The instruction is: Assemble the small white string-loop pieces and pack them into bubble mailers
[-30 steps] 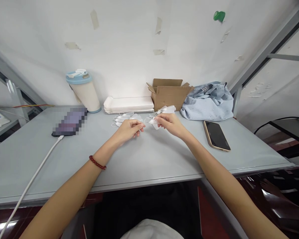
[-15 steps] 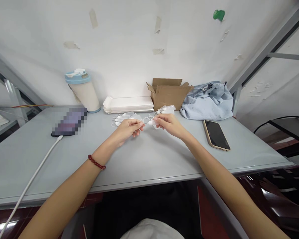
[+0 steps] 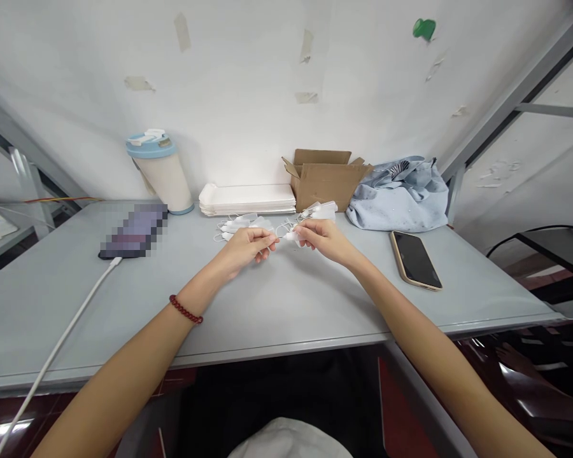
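Note:
My left hand [image 3: 249, 248] is closed in a pinch above the middle of the grey table, a dark red bead bracelet [image 3: 186, 310] on its wrist. Between its thumb and forefinger is the thin end of a string. My right hand [image 3: 328, 240] pinches a small white tag [image 3: 290, 236] on that string, a short gap from the left fingertips. Just behind the left hand lie several similar white tags [image 3: 239, 222] with string loops and translucent parts. More of these pieces [image 3: 325, 208] lie behind the right hand. Its fingers hide part of the held tag.
Along the wall stand a cream tumbler with a blue lid [image 3: 160, 172], a stack of white flat boxes [image 3: 248, 199], an open cardboard box [image 3: 325, 184] and light blue cloth [image 3: 398, 197]. A phone [image 3: 416, 259] lies right; a phone with a cable [image 3: 134, 232] lies left.
Both hands keep nearly the same pinch and place. The whole view has shifted very slightly.

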A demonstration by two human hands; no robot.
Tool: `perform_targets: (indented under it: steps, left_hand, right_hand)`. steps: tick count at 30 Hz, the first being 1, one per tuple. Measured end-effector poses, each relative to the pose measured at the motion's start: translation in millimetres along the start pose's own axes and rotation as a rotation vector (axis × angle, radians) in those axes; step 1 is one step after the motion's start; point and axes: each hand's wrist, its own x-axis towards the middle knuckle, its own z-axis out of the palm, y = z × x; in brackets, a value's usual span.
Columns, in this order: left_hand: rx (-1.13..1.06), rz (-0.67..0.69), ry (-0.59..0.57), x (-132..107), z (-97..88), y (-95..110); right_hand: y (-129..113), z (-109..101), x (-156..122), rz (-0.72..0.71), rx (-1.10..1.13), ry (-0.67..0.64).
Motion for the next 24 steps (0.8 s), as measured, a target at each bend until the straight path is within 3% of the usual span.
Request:
perform_targets:
  steps: [24]
  left_hand:
    - [0.061, 0.020, -0.001, -3, 2.4, -1]
  right_hand:
    - [7, 16, 0, -0.087, -0.042, -0.005]
